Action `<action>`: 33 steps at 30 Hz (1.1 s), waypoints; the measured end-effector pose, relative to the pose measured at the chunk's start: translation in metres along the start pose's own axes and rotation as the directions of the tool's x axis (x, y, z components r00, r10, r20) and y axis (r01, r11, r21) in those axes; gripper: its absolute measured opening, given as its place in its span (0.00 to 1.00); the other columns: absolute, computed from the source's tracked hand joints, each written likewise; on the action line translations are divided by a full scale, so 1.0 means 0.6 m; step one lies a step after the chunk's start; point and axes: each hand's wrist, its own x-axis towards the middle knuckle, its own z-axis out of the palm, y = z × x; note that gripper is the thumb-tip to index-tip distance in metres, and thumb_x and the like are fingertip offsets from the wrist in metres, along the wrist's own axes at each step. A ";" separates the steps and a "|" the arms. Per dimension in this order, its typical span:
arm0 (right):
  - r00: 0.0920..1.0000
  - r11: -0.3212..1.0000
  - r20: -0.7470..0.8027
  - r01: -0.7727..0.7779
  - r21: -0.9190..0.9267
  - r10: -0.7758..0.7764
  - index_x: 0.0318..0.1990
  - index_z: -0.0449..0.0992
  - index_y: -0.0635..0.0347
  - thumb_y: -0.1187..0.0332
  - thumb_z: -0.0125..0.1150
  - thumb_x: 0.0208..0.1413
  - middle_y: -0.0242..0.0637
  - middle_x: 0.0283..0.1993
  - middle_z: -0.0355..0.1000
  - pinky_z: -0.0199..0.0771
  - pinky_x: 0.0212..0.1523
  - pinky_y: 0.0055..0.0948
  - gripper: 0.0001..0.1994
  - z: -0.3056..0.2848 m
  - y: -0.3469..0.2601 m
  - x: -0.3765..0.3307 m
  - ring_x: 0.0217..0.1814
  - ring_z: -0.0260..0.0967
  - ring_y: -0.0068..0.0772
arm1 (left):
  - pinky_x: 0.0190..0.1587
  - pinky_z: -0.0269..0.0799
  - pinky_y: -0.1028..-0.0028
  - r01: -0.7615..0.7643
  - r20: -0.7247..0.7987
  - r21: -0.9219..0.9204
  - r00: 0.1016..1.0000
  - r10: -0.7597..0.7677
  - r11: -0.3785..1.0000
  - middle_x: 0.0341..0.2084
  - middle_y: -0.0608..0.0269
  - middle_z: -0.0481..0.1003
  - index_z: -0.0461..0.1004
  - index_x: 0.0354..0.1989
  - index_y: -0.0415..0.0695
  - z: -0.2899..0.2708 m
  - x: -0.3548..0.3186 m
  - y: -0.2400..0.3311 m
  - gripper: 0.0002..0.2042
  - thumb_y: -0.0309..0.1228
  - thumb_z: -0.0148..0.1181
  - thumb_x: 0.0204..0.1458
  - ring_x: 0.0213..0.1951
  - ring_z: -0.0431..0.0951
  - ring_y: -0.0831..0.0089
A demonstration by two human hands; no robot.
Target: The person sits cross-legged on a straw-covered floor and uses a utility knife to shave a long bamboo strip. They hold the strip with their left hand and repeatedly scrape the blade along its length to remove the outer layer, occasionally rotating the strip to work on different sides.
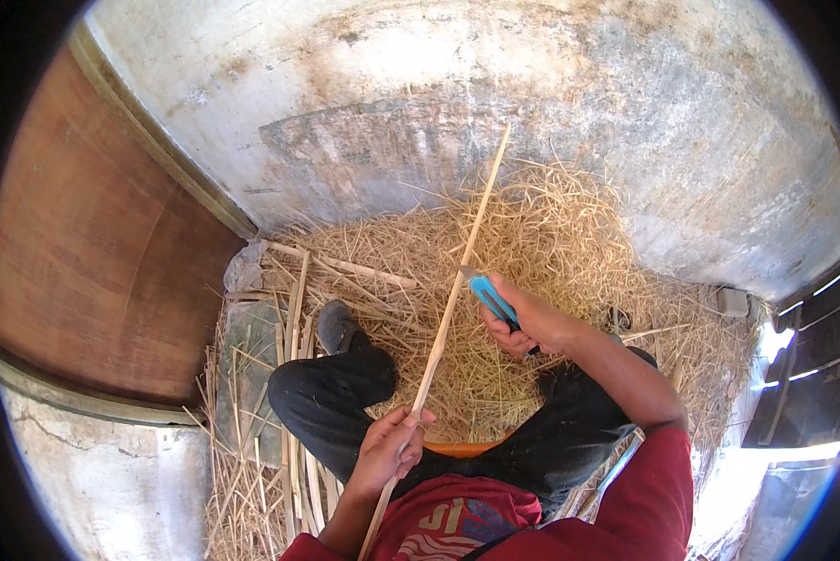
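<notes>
A long, pale strip [477, 221], apparently bamboo or wood, slants from my lap up toward the wall. Near its lower end my left hand [391, 449] is closed around it. My right hand [525, 323] grips a blue utility knife [492, 299]. The knife's blade tip meets the strip, or lies just beside it, around mid-length; exact contact is hard to make out. Below the blade the strip looks wider and slightly uneven. Its far end points up in front of the stained wall.
Curly shavings [556, 224] pile up between my legs and against the wall [439, 140]. Several long strips [294, 374] lie at my left, by a brown wooden panel [111, 234]. Part of something orange [462, 449] shows beneath me. A small pale block [731, 302] sits at the far right.
</notes>
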 end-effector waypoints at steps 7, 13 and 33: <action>0.988 0.971 -0.066 0.125 -0.205 -0.141 0.19 0.61 0.54 0.38 0.24 0.62 0.26 0.09 0.50 0.48 0.11 0.25 0.33 -0.014 0.007 0.006 0.09 0.45 0.22 | 0.13 0.50 0.84 0.003 -0.003 0.006 1.000 -0.003 1.000 0.12 0.73 0.56 0.68 0.46 0.37 0.004 -0.002 0.004 0.14 0.36 0.41 0.64 0.11 0.53 0.85; 0.804 0.147 -0.003 0.105 -0.983 -0.594 0.23 0.70 0.59 0.37 0.40 0.58 0.44 0.12 0.63 0.65 0.19 0.39 0.31 0.010 0.037 0.013 0.14 0.66 0.43 | 0.13 0.50 0.84 -0.008 0.010 -0.019 1.000 0.008 1.000 0.11 0.73 0.55 0.67 0.46 0.38 0.008 -0.009 0.012 0.15 0.37 0.40 0.64 0.10 0.53 0.84; 0.766 -0.075 -0.073 -0.157 -0.985 -0.639 0.30 0.77 0.56 0.31 0.40 0.52 0.44 0.19 0.71 0.70 0.27 0.44 0.35 -0.009 0.064 0.050 0.24 0.72 0.47 | 0.21 0.54 0.82 -0.049 -0.150 0.599 0.974 0.172 0.799 0.14 0.74 0.60 0.70 0.48 0.37 0.021 -0.069 0.011 0.13 0.32 0.47 0.62 0.19 0.58 0.88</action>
